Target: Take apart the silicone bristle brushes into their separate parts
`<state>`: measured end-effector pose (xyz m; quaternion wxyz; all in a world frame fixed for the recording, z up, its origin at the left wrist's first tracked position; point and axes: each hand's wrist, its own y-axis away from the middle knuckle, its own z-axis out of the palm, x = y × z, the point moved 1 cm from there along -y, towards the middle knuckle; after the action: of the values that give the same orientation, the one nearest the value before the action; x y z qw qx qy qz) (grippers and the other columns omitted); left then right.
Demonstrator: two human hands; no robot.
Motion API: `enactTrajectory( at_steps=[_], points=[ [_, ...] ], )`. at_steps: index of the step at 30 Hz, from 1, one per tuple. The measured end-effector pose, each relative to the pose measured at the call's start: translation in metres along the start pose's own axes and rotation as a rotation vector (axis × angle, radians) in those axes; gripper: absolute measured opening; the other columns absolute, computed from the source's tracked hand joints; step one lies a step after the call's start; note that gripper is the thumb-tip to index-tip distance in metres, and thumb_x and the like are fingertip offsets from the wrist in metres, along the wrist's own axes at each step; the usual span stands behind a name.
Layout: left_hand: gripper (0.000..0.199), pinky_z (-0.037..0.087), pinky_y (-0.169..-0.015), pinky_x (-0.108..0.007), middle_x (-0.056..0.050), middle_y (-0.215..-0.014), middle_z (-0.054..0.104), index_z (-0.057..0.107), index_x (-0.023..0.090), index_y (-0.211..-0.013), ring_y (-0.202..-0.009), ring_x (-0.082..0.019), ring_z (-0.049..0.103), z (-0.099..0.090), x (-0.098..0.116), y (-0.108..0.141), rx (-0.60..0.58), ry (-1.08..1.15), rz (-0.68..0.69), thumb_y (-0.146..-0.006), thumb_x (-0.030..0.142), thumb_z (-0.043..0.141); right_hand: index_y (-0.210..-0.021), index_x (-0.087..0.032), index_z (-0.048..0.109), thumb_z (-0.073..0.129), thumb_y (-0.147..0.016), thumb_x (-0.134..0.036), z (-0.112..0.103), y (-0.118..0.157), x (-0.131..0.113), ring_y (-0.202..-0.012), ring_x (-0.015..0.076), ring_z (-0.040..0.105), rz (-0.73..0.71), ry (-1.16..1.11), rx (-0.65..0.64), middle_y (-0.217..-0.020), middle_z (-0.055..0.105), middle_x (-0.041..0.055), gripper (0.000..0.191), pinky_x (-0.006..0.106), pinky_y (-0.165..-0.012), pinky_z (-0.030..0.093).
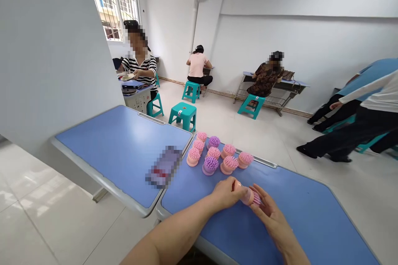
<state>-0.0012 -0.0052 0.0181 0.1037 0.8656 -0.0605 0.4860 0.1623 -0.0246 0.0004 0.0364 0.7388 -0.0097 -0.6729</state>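
Pinching a pink bristled brush [250,196] between left hand [228,192] and right hand [270,219]; packet [164,167] on the tabletop [124,153] blurred, label unreadable.

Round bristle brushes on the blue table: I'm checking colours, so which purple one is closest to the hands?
The purple-bristled brush in the front row, nearest the left hand. The other purple one stands farther back; the rest are pink.

The left blue surface [118,153] abuts the right blue surface [295,219] along a grey metal edge. Nine bristle brushes [216,153], seven pink and two purple, stand bristles-up in loose rows at 11 o'clock on the right surface. A pixelated packet [163,167] lies at 3 o'clock on the left surface, beside the seam.
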Motion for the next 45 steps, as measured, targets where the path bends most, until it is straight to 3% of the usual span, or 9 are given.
enactTrajectory(
  at_steps=[2,7,15,21,25,30,33,36,45],
  points=[
    [0.034,0.041,-0.068,-0.027,-0.002,-0.084,0.062,0.053,0.019,-0.085,-0.077,-0.018,0.054,0.000,0.000,0.000,0.003,-0.003,0.003,-0.078,0.051,0.042,-0.110,-0.025,0.055,0.070,-0.057,-0.057,0.000,-0.002,0.005,-0.104,0.0260,0.056,0.087,-0.052,0.000,-0.116,0.059,0.0068,0.064,0.034,-0.081,0.051],
    [0.034,0.040,-0.067,-0.027,-0.002,-0.083,0.061,0.054,0.019,-0.085,-0.076,-0.018,0.053,0.001,0.000,-0.001,0.006,-0.010,0.009,-0.079,0.050,0.041,-0.098,-0.021,0.060,0.068,-0.055,-0.063,-0.001,-0.005,0.008,-0.074,0.0226,0.063,0.212,-0.123,-0.028,-0.088,0.066,0.0055,0.061,0.035,-0.067,0.055],
    [0.033,0.039,-0.066,-0.027,-0.001,-0.080,0.059,0.053,0.020,-0.083,-0.075,-0.017,0.052,0.003,-0.003,-0.001,0.012,-0.004,0.019,-0.078,0.051,0.041,-0.096,-0.021,0.061,0.075,-0.049,-0.056,0.000,-0.002,0.000,-0.082,0.0216,0.060,0.209,-0.104,0.004,-0.091,0.065,0.0053,0.061,0.032,-0.068,0.054],
    [0.031,0.038,-0.064,-0.026,0.000,-0.078,0.058,0.052,0.020,-0.079,-0.073,-0.016,0.052,0.002,-0.002,-0.001,0.015,0.001,0.021,-0.078,0.049,0.041,-0.098,-0.023,0.059,0.078,-0.054,-0.043,-0.004,-0.003,0.002,-0.094,0.0232,0.059,0.050,-0.047,-0.083,-0.099,0.063,0.0043,0.051,0.033,-0.083,0.049],
    [0.031,0.039,-0.065,-0.026,0.000,-0.079,0.058,0.052,0.020,-0.081,-0.074,-0.016,0.052,0.001,-0.001,-0.001,0.010,-0.003,0.024,-0.078,0.049,0.041,-0.106,-0.025,0.054,0.073,-0.057,-0.053,-0.004,-0.004,0.006,-0.104,0.0245,0.054,0.094,-0.061,-0.029,-0.114,0.057,0.0055,0.060,0.033,-0.085,0.048],
    [0.032,0.039,-0.066,-0.025,0.000,-0.081,0.060,0.054,0.020,-0.085,-0.074,-0.016,0.052,0.003,-0.002,-0.002,-0.001,-0.016,0.031,-0.079,0.048,0.041,-0.108,-0.021,0.053,0.064,-0.060,-0.064,0.002,-0.002,0.005,-0.082,0.0227,0.061,0.183,-0.055,-0.064,-0.098,0.062,0.0066,0.065,0.034,-0.071,0.053],
    [0.033,0.039,-0.066,-0.025,-0.001,-0.082,0.060,0.054,0.019,-0.087,-0.074,-0.016,0.053,0.002,-0.002,-0.001,-0.002,-0.019,0.033,-0.079,0.049,0.041,-0.105,-0.021,0.055,0.067,-0.063,-0.056,0.007,0.003,0.003,-0.079,0.0208,0.060,0.078,-0.012,-0.031,-0.093,0.063,0.0048,0.056,0.031,-0.069,0.052],
    [0.033,0.039,-0.066,-0.025,-0.002,-0.082,0.061,0.055,0.019,-0.087,-0.073,-0.017,0.053,0.001,0.000,-0.001,0.015,-0.015,0.029,-0.079,0.048,0.040,-0.108,-0.024,0.055,0.072,-0.059,-0.044,0.009,0.004,0.003,-0.088,0.0213,0.059,-0.046,-0.003,-0.023,-0.101,0.062,0.0043,0.055,0.032,-0.077,0.049],
    [0.025,0.034,-0.062,-0.024,0.001,-0.070,0.054,0.049,0.020,-0.075,-0.068,-0.015,0.049,0.001,0.000,-0.008,0.027,0.074,0.098,-0.078,0.042,0.038,-0.113,-0.019,0.050,0.063,-0.059,-0.022,0.003,-0.002,-0.010,-0.095,0.0233,0.055,-0.185,0.304,-0.129,-0.107,0.057,0.0072,0.055,0.040,-0.087,0.043]
  ],
)
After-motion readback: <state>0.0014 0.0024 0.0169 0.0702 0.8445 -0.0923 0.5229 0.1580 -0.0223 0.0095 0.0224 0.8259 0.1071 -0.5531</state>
